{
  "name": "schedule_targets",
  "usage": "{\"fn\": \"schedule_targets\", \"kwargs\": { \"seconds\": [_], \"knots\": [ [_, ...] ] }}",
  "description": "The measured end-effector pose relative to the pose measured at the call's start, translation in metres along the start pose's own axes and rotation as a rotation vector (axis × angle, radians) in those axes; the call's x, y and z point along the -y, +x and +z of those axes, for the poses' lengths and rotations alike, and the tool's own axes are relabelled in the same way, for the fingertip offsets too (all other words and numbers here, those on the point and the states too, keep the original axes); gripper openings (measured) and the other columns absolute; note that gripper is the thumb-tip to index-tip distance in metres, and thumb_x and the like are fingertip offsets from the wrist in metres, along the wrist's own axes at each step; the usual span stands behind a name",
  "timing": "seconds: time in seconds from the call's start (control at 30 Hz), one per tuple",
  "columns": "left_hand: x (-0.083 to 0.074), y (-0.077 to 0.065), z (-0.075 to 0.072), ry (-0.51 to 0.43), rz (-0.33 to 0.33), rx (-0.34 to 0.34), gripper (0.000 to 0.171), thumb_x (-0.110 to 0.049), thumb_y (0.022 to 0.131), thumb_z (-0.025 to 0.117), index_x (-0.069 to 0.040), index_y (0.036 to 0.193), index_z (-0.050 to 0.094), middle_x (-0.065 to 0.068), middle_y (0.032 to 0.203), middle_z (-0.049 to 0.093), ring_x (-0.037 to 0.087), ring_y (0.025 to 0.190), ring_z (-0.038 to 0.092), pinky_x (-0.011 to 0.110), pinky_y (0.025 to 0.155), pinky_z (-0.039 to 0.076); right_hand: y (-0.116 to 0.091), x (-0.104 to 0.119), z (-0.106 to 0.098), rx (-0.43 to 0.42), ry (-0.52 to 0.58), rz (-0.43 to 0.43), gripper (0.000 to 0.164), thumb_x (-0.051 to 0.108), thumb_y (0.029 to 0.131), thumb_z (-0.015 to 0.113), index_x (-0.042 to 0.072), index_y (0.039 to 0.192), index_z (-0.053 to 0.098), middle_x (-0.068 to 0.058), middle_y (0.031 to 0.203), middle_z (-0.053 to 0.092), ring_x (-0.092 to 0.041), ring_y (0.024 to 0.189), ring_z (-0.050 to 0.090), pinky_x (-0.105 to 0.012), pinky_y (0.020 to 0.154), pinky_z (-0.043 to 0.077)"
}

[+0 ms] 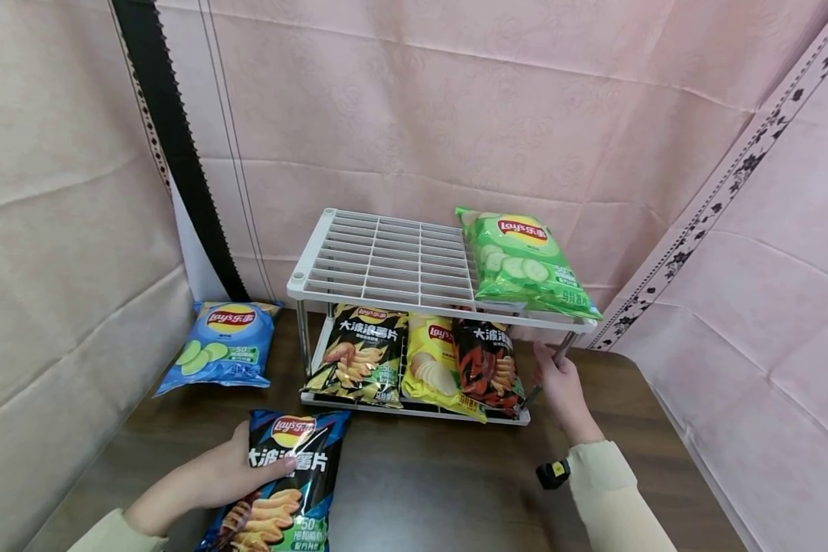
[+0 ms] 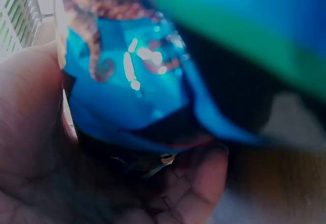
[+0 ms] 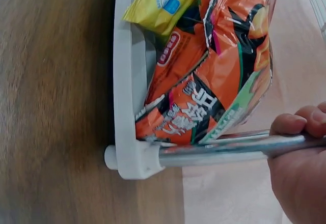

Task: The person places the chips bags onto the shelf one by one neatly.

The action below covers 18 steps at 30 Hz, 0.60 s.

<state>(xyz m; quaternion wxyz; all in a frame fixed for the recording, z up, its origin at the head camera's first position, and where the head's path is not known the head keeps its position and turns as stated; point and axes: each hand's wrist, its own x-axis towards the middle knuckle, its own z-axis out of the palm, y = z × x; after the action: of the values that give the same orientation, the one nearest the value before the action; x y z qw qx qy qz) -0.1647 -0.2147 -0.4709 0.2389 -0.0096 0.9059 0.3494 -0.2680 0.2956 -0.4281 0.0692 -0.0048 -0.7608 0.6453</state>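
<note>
At the near left, the left hand [image 1: 231,469] grips the left side of a black-and-blue chip bag [image 1: 272,502], thumb laid across its front, fingers curled behind. The bag stands print outward, on the near side of the rack, its lower end cut off by the picture edge; whether it touches the wooden table [image 1: 414,491] cannot be told. At the near right, a small black block [image 1: 553,474] with a yellow patch sits beside the right sleeve [image 1: 603,483].

Farther in, the right hand [image 1: 559,379] closes round the metal post [image 3: 214,155] at the near right corner of the white two-tier rack [image 1: 386,297]. On the lower tier, three bags stand side by side, leaning back: a black-and-yellow bag [image 1: 366,356] at left, a yellow bag [image 1: 431,368] in the middle with its bottom edge jutting over the near rim, and a black-and-red bag [image 1: 488,372] at right, nearest the right hand. A light-blue bag [image 1: 224,345] rests on the table left of the rack. A green bag [image 1: 527,264] lies across the right end of the upper tier. At the far side hangs pink cloth [image 1: 455,100].
</note>
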Motion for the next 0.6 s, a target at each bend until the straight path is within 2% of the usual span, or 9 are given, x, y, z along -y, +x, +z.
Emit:
{"fn": "schedule_targets", "kwargs": {
  "seconds": [0.17,0.27,0.4,0.6],
  "knots": [
    [0.001,0.002,0.001,-0.037,-0.002,0.007,0.116,-0.068,0.082,0.061,0.018,0.139,0.009,0.036,0.123,0.044,0.039,0.107,0.052,0.059,0.084,0.044,-0.008,0.015,0.002,0.025,0.001,-0.012,0.046,0.041,0.103,0.044,0.010,0.070,0.036,-0.002,0.062,0.035,-0.019,0.056,0.033,-0.037,0.065,0.036],
    [0.002,0.004,0.003,-0.064,0.010,-0.012,0.114,-0.067,0.081,0.063,0.016,0.139,0.010,0.034,0.124,0.044,0.038,0.108,0.052,0.058,0.084,0.045,-0.013,0.027,0.006,0.014,-0.013,-0.013,0.046,0.034,0.105,0.040,0.006,0.069,0.037,-0.004,0.060,0.036,-0.021,0.054,0.033,-0.036,0.061,0.035],
    [0.004,0.004,0.004,-0.081,0.027,-0.027,0.112,-0.064,0.083,0.064,0.016,0.139,0.009,0.036,0.126,0.042,0.040,0.110,0.050,0.059,0.086,0.044,-0.013,0.028,0.010,-0.013,-0.027,-0.013,0.048,0.035,0.106,0.038,0.004,0.070,0.038,-0.005,0.060,0.037,-0.018,0.051,0.034,-0.031,0.055,0.033],
    [0.007,-0.001,0.000,-0.137,0.073,0.033,0.108,-0.053,0.086,0.068,0.016,0.139,0.006,0.034,0.125,0.042,0.041,0.112,0.049,0.059,0.088,0.042,-0.015,0.026,0.013,-0.027,-0.046,-0.013,0.045,0.031,0.106,0.037,0.003,0.072,0.040,-0.003,0.060,0.038,-0.017,0.050,0.036,-0.031,0.054,0.033]
  ]
}}
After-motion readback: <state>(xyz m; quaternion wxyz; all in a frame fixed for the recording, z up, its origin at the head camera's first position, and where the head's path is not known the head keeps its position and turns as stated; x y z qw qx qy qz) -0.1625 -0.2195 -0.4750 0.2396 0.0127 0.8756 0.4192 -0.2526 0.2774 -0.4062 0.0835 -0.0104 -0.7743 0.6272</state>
